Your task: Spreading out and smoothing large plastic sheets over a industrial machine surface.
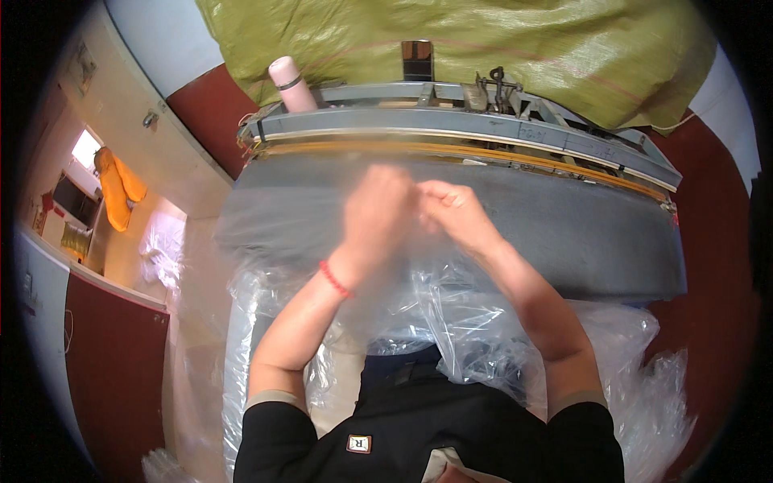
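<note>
Both my hands are raised close together over a dark grey padded surface (564, 225). My left hand (377, 211), with a red bead bracelet (333, 278) at its wrist, is curled closed and blurred by motion. Thumb and fingers of my right hand (456, 212) are pinched together, nearly touching the left. A thin, hazy clear plastic film (374, 302) hangs at the hands and spreads leftward; both hands appear closed on its edge, though the exact grip is smeared. More crumpled clear plastic (475, 322) lies below, between my forearms and across my lap.
A grey metal frame (362, 121) with yellowish strips (483, 151) runs along the far edge. On it stand a pink bottle (291, 84) and a dark metal clamp (498, 92). An olive-green sheet (515, 40) hangs behind. Left is an open door (133, 105); plastic (652, 402) piles at right.
</note>
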A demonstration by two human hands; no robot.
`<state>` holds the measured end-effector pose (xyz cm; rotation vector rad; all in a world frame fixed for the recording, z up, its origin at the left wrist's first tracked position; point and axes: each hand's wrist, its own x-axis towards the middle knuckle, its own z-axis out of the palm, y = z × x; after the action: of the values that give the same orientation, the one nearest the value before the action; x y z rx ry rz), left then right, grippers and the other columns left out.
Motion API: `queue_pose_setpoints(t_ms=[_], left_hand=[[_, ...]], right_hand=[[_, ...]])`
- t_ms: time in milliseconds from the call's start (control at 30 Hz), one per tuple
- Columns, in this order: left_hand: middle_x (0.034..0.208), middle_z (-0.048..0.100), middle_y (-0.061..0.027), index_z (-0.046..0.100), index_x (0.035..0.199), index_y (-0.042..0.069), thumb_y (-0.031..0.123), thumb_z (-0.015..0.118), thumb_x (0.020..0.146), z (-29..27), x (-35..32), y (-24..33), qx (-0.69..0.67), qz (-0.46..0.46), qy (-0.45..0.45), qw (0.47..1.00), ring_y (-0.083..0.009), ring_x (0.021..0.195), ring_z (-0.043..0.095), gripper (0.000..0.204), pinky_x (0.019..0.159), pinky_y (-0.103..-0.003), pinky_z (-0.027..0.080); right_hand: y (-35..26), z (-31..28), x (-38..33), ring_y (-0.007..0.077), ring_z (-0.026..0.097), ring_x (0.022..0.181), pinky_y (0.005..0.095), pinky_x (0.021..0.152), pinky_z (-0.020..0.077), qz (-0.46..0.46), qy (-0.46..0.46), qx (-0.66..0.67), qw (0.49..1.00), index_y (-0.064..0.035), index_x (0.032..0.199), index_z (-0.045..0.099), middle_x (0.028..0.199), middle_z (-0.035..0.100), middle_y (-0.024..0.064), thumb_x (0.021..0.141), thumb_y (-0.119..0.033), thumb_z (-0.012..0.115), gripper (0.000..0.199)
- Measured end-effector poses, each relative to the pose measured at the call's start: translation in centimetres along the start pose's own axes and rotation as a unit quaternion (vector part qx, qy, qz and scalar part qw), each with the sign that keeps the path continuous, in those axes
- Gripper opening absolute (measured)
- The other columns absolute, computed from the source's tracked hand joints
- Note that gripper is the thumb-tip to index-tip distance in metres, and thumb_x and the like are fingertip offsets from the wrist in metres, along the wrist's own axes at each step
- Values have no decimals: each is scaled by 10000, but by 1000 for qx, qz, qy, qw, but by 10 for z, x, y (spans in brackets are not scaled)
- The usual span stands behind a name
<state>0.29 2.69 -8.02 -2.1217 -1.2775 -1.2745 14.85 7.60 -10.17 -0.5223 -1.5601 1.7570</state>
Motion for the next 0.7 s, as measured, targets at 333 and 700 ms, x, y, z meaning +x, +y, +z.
queue_pose_setpoints(t_ms=[333,700], left_hand=[[676,480,-79,502,742,50,-9,585,599,-68,-128,-88,166,-93,-126,974,-255,709,490,175,734,-371,363],[815,592,-155,607,815,38,271,607,751,-91,-115,-102,61,-422,-181,886,-318,772,560,242,665,-330,453]], right_hand=[[48,-440,-157,132,548,867,267,756,429,-52,613,-197,763,-47,1005,579,973,586,49,831,-208,502,249],[-22,-504,-363,382,510,931,432,761,400,256,606,-620,427,-50,1032,533,1001,567,179,880,-377,344,407]])
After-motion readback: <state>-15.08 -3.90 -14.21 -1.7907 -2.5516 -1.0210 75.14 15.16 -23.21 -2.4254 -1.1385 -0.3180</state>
